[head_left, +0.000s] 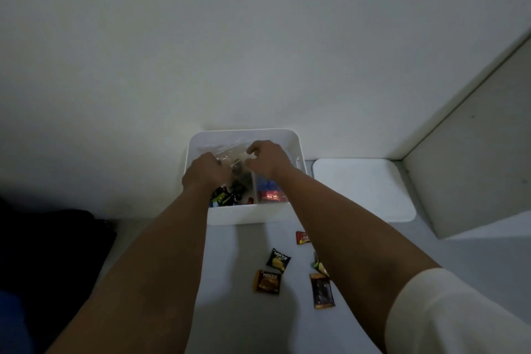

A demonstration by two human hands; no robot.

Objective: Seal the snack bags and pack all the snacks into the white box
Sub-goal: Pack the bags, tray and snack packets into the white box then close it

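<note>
Over the white plastic box point(283, 138), which stands on a pale table point(230, 322) against a white wall point(201, 37), both bare hands reach in from the near side. Between them they hold a clear plastic snack bag point(234, 162) with dark contents, just above the box's far half. Left hand point(205, 171) has its fingers curled round the bag's left edge; right hand point(265, 159) pinches the bag's right edge with curled fingers. Inside the box, dark wrapped snacks point(227, 197) lie in the near left part, and a bag with blue and red contents point(270, 190) lies in the near right part. Right of the box lies a flat white lid point(365, 190). Near side of the box, loose on the table: a small red packet point(302, 237), a black-and-yellow Nextar packet point(277, 261), a brown-and-orange Nextar packet point(267, 282), and a dark brown packet with orange ends point(321, 291). One greenish packet point(319, 264) is partly hidden by the right forearm.
</note>
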